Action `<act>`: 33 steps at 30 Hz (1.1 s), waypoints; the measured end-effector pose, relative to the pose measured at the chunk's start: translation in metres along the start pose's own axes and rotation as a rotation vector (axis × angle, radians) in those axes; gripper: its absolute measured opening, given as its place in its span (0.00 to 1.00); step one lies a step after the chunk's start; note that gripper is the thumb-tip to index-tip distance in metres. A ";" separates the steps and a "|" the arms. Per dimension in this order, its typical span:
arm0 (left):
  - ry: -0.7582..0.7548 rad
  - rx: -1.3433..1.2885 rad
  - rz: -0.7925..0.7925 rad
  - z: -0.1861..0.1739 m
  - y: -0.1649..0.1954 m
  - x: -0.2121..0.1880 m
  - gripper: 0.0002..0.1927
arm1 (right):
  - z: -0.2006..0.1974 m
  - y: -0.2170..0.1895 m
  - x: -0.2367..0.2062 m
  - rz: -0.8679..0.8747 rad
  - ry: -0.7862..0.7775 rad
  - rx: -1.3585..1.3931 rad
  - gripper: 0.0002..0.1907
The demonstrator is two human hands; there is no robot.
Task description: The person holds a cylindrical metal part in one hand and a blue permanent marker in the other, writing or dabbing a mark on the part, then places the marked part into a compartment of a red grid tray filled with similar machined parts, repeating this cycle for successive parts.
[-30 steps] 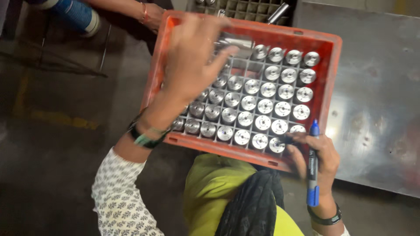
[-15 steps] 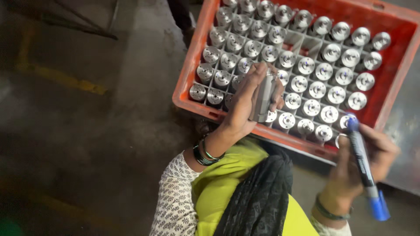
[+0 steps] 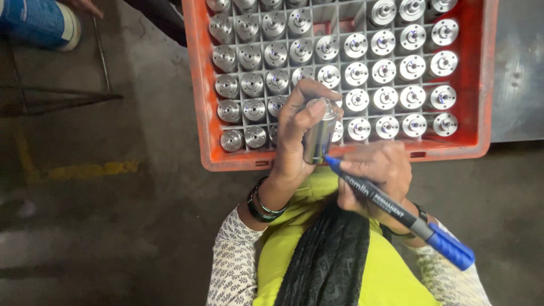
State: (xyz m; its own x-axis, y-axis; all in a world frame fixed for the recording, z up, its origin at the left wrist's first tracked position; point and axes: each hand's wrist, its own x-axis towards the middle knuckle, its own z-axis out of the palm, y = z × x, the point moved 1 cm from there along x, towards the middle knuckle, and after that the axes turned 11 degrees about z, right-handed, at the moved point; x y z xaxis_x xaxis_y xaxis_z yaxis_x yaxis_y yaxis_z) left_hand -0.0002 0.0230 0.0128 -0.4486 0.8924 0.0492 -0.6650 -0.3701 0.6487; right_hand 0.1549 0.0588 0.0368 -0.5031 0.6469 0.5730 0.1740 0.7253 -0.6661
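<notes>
My left hand (image 3: 297,136) grips a shiny metal cylinder (image 3: 318,136) upright over the near edge of an orange crate (image 3: 198,85). My right hand (image 3: 377,173) holds a blue marker pen (image 3: 396,212) with its tip touching the cylinder's lower side. The crate's grey grid holds several similar metal cylinders (image 3: 385,71), standing on end in their cells.
The crate rests on my lap above a yellow-green garment and a dark scarf (image 3: 328,260). A grey metal surface (image 3: 518,68) lies to the crate's right. Dark concrete floor with a yellow line (image 3: 90,170) lies left. Another person's blue-sleeved limb (image 3: 39,22) shows top left.
My left hand has lifted the cylinder clear of the crate and turned it upright. My right hand has brought the marker across so its tip meets the cylinder.
</notes>
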 end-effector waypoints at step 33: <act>-0.521 1.062 0.642 0.012 0.032 0.072 0.21 | -0.049 0.079 -0.041 0.283 0.266 0.148 0.15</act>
State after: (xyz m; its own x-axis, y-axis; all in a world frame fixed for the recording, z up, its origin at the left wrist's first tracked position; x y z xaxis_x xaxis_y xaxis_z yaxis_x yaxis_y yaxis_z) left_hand -0.0463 0.0789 0.0460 -0.0681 0.7193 0.6914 0.4629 -0.5911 0.6606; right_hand 0.2309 0.1012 -0.0161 -0.2132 0.8682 0.4480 0.1403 0.4810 -0.8654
